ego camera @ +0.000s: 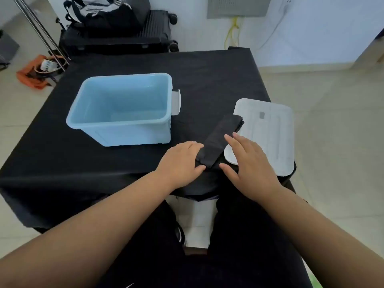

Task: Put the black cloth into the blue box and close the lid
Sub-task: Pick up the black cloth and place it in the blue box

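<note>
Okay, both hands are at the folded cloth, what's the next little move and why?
Probably lift the cloth with both hands, left hand and right hand, toward the box: it sits open and empty, and the lid lies aside.

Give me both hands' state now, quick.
Left hand: closed on the near end of the folded black cloth.
Right hand: open, fingers spread, holding nothing.

No text, label, brand or number can be read anywhere; the small grey patch on the white lid [264,134] is blank.
</note>
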